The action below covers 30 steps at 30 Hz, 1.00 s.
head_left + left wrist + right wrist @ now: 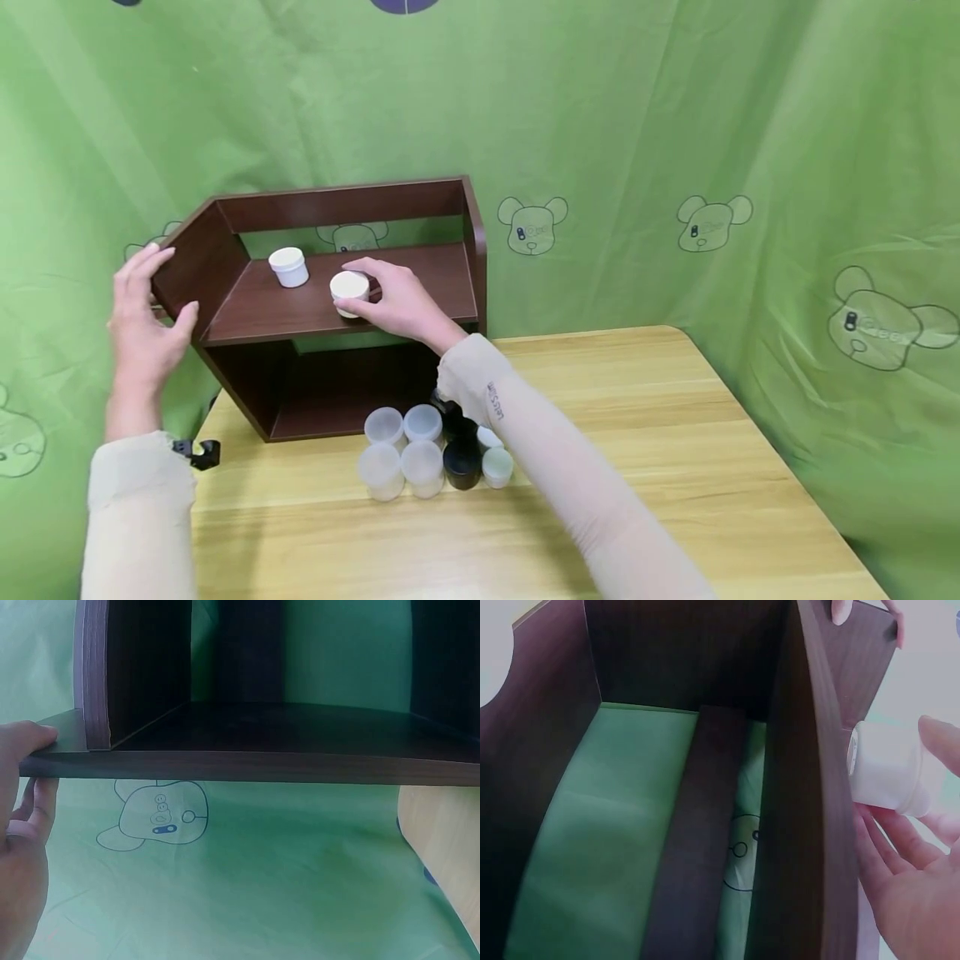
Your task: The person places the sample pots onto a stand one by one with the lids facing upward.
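Observation:
A dark brown two-tier shelf (270,319) stands on the wooden table. My right hand (401,302) pinches a white lidded jar (350,286) between thumb and fingers at the upper board's front part. The right wrist view shows that jar (889,765) at the board's edge; its base looks close to the board, but I cannot tell whether it bears weight there. A second white lidded jar (289,267) stands upright farther back to the left. My left hand (146,337) grips the shelf's left side panel, thumb and fingers on either side of the panel (247,766) in the left wrist view.
Before the shelf several translucent tubs (381,472), black jars (462,463) and small pale jars (497,467) stand close together on the table (615,400). The lower compartment (337,392) faces forward. A green curtain (600,125) hangs behind and at both sides.

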Each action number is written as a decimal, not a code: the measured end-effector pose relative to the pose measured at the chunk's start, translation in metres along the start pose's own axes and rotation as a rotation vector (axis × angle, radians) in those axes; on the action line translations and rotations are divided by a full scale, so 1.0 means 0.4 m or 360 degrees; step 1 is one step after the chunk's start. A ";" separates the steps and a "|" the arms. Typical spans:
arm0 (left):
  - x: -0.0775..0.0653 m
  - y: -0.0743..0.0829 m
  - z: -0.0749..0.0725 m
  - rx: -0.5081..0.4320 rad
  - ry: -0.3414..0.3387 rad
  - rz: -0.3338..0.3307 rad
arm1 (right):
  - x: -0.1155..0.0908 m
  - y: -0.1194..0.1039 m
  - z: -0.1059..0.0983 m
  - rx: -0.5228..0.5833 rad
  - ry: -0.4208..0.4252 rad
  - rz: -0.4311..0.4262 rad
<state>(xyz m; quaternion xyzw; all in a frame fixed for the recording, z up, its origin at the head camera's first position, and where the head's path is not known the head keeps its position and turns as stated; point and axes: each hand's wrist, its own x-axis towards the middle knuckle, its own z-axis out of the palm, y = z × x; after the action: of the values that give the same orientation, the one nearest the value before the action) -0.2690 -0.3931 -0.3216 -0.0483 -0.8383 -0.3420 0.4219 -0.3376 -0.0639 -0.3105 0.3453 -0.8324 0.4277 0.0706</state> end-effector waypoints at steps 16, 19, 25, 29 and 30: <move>-0.001 -0.004 0.005 -0.0002 0.0011 -0.0030 | 0.067 0.002 0.074 -0.0065 -0.0004 -0.0023; -0.001 -0.006 0.007 -0.0003 0.0011 -0.0029 | 0.079 0.001 0.088 -0.0070 0.0004 -0.0026; 0.007 -0.001 0.011 -0.0005 0.0012 -0.0026 | 0.094 -0.010 0.106 -0.0062 0.0026 0.0005; 0.002 0.000 0.009 -0.0010 0.0042 -0.0020 | 0.105 -0.015 0.125 -0.0066 0.0002 0.0000; 0.001 0.001 0.009 -0.0006 0.0043 -0.0020 | 0.107 -0.016 0.130 -0.0080 -0.0004 0.0001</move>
<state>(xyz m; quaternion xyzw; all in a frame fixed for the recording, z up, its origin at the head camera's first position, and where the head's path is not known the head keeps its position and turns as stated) -0.2715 -0.3906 -0.3227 -0.0392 -0.8321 -0.3468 0.4310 -0.3564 -0.1278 -0.3211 0.3436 -0.8431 0.4063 0.0780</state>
